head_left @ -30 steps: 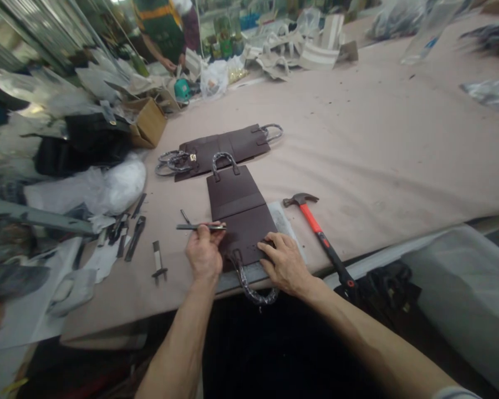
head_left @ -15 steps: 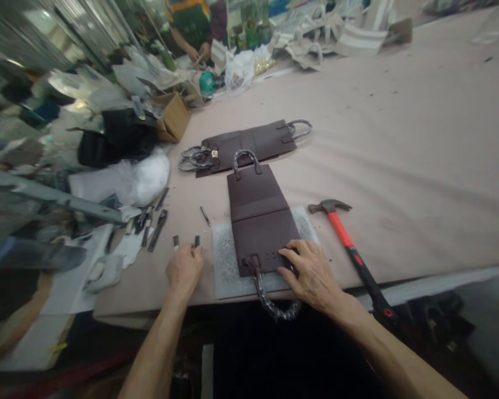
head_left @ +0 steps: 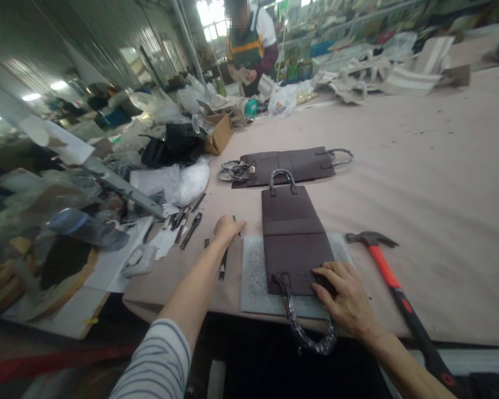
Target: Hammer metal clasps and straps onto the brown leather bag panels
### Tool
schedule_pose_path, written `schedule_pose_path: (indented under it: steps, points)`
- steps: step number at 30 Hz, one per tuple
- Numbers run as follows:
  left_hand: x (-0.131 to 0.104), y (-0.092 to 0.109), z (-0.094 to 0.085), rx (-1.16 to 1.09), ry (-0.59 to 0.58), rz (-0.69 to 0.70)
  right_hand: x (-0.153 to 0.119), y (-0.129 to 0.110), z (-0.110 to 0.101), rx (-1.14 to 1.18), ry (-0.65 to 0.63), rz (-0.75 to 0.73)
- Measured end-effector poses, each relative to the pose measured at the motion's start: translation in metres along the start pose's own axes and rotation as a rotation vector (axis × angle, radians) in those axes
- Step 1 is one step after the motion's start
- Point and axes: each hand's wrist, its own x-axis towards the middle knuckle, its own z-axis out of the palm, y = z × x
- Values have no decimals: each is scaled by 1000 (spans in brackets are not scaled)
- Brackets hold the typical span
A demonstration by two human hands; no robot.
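Note:
A dark brown leather bag piece (head_left: 295, 244) with plastic-wrapped handles lies on a grey slab (head_left: 253, 277) near the table's front edge. My right hand (head_left: 343, 293) rests on its lower right corner, fingers bent and apart, beside small punched holes. To the left of the slab, my left hand (head_left: 228, 228) reaches to a thin pen-like tool (head_left: 235, 219) lying on the table; whether its fingertips grip the tool is unclear. A dark narrow tool (head_left: 223, 265) lies just below that hand.
A claw hammer (head_left: 391, 277) with a red and black handle lies at the right. Behind is another brown bag piece (head_left: 291, 166). Several metal tools (head_left: 191, 231), a cardboard box (head_left: 219, 134) and plastic bags lie left. A person (head_left: 249, 50) stands at the far side.
My left hand has moved forward to the pen-like tool, and the dark tools near it now lie on the table. My right hand stays on the bag piece. The view has tilted up and shifted left.

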Motion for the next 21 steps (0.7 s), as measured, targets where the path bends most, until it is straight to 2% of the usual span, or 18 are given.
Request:
schedule_pose_path:
  steps: [4, 8, 14, 17, 21]
  points:
    - [10, 10, 5, -102, -49, -67, 2, -5, -1, -1, -8, 30]
    - [-6, 2, 5, -289, -111, -28, 2, -10, -2, -9, -33, 43]
    - [-54, -42, 0, -634, -71, 76, 0, -14, -3, -9, -24, 52]
    - [-74, -64, 4, -824, -122, 40, 0, -15, -3, -15, -18, 56]
    - [-92, -80, 10, -962, -144, -28, 0, -15, -3, -26, -19, 54]
